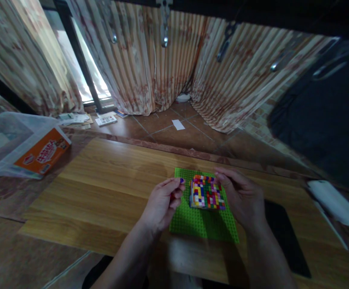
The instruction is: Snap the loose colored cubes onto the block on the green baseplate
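Note:
A many-coloured block of small toy bricks (207, 194) stands on a green studded baseplate (204, 224), with rows of bricks along its top. My left hand (165, 200) is beside the block on the left, pinching a small purple brick (182, 181) between thumb and forefinger. Something red shows under its curled fingers. At the block's right far corner is my right hand (243, 196), its thumb and forefinger closed together over the edge. What those fingertips hold, if anything, is hidden.
The baseplate lies on a wooden table (111, 180). To the left is a clear plastic bin (26, 140) with an orange label. A black flat object (285, 237) lies right of my right arm, and a white object (337, 200) farther right. Curtains (150, 60) hang beyond.

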A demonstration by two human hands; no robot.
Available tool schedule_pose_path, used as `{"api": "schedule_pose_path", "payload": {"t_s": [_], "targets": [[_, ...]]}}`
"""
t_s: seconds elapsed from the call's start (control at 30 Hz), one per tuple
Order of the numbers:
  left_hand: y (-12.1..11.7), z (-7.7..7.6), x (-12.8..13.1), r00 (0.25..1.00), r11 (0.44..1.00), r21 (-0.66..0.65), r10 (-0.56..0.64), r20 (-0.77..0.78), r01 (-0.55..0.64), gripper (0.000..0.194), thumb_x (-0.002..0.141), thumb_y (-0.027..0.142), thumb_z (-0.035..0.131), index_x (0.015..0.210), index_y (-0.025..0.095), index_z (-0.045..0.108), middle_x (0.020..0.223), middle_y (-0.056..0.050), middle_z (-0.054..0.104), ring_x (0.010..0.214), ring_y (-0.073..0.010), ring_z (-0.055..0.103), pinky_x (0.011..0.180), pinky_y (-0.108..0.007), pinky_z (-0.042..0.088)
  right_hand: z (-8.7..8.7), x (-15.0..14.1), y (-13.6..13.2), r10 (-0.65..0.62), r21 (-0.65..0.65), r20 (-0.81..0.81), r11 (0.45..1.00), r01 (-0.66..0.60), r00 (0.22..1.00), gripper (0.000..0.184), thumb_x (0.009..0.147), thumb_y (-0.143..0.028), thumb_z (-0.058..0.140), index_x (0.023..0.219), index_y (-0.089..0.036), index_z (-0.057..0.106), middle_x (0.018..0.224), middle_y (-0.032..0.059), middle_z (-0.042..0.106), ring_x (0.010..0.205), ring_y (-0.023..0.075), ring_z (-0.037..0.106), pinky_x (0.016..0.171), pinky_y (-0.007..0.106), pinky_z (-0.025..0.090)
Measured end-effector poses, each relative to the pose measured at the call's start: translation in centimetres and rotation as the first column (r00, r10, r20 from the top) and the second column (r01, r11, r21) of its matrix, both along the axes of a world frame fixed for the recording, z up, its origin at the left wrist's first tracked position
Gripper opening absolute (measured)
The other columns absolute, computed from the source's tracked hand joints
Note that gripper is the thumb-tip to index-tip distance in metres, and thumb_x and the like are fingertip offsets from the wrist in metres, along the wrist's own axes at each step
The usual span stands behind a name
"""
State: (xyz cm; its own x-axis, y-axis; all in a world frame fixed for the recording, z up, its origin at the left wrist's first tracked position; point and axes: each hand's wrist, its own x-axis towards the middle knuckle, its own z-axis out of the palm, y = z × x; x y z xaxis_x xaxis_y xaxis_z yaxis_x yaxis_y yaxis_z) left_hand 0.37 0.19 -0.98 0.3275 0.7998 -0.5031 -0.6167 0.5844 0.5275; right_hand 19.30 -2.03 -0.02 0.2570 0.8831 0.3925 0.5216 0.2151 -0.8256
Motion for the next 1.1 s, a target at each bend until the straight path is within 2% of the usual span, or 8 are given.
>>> {"api": "schedule_pose_path", "payload": {"t_s": [0.13,0.23,0.43,0.57,0.73,0.87,1.0,1.1], "targets": [[0.1,0.0,0.1,1.0,1.0,-0.003,0.004,-0.003,-0.004,0.022,0.062,0.02,0.08,0.073,0.008,0.065,0.068,-0.001,0.056,0.05,-0.0012,0.036,0.038,-0.013,0.017,-0.2,2.0,-0.1,-0.085,-0.05,0.039,0.995,0.087,0.996,0.017,0.087,-0.035,0.066,0.095,-0.023,0.074,0.081,0.0014,0.075,0.073,0.0179,0.069,0.069,0.033,0.055],[0.1,-0.1,0.1,1.0,1.0,-0.008,0.009,-0.018,-0.009,0.021,0.063,0.019,0.08,0.073,0.008,0.065,0.069,-0.001,0.057,0.05,-0.0014,0.037,0.038,-0.013,0.018,-0.5,2.8,-0.1,-0.1,-0.065,0.012,0.993,0.1,0.995,0.017,0.085,-0.037,0.067,0.091,-0.023,0.074,0.085,0.0018,0.075,0.078,0.019,0.069,0.074,0.035,0.055],[0.3,-0.5,0.2,1.0,1.0,0.003,0.002,-0.017,-0.002,0.021,0.064,0.019,0.079,0.075,0.007,0.067,0.07,-0.002,0.057,0.051,-0.0015,0.039,0.037,-0.012,0.02,-1.9,2.9,0.5,-0.005,-0.111,-0.11,0.994,-0.008,0.994,0.008,0.077,-0.033,0.074,0.079,-0.026,0.077,0.107,0.0048,0.07,0.107,0.0233,0.064,0.097,0.042,0.047],[0.4,-0.7,0.2,1.0,1.0,0.001,-0.004,-0.015,0.004,0.021,0.064,0.019,0.08,0.075,0.007,0.067,0.07,-0.001,0.057,0.05,-0.0013,0.038,0.037,-0.012,0.02,-3.1,2.8,0.8,0.034,-0.197,-0.147,0.978,-0.063,0.989,0.008,0.076,-0.033,0.074,0.077,-0.026,0.078,0.113,0.0069,0.067,0.113,0.025,0.062,0.1,0.045,0.043],[0.4,-0.5,0.1,1.0,1.0,-0.018,-0.01,-0.015,0.01,0.022,0.062,0.018,0.08,0.076,0.007,0.067,0.069,-0.001,0.057,0.05,-0.0012,0.038,0.036,-0.012,0.019,-3.8,3.2,1.0,0.014,-0.235,-0.153,0.971,-0.05,0.988,0.012,0.074,-0.036,0.074,0.076,-0.025,0.077,0.111,0.0076,0.068,0.115,0.0265,0.06,0.098,0.044,0.044],[0.3,-0.4,0.1,1.0,1.0,-0.01,-0.016,-0.012,0.016,0.022,0.063,0.018,0.08,0.077,0.007,0.067,0.069,-0.001,0.057,0.05,-0.0013,0.038,0.037,-0.012,0.02,-3.7,2.8,1.2,-0.06,-0.261,-0.297,0.965,-0.021,0.953,0.017,0.068,-0.037,0.077,0.076,-0.022,0.074,0.112,0.0076,0.069,0.104,0.0243,0.064,0.087,0.038,0.049],[0.3,-0.4,0.1,1.0,1.0,-0.002,-0.007,-0.029,0.007,0.021,0.064,0.018,0.08,0.077,0.007,0.068,0.07,-0.002,0.058,0.05,-0.0014,0.038,0.037,-0.012,0.021,-3.4,2.2,1.3,-0.122,-0.33,-0.428,0.943,-0.03,0.895,0.028,0.062,-0.038,0.081,0.083,-0.021,0.073,0.091,0.0048,0.074,0.078,0.0185,0.065,0.073,0.033,0.051],[0.3,-0.5,0.1,1.0,1.0,0.006,-0.001,-0.03,0.001,0.021,0.063,0.018,0.08,0.076,0.007,0.067,0.07,-0.001,0.058,0.05,-0.0012,0.038,0.037,-0.012,0.021,-3.2,2.1,1.2,-0.121,-0.372,-0.45,0.926,-0.062,0.885,0.032,0.062,-0.04,0.08,0.086,-0.019,0.074,0.081,0.0036,0.073,0.069,0.0166,0.063,0.067,0.031,0.05]]}}
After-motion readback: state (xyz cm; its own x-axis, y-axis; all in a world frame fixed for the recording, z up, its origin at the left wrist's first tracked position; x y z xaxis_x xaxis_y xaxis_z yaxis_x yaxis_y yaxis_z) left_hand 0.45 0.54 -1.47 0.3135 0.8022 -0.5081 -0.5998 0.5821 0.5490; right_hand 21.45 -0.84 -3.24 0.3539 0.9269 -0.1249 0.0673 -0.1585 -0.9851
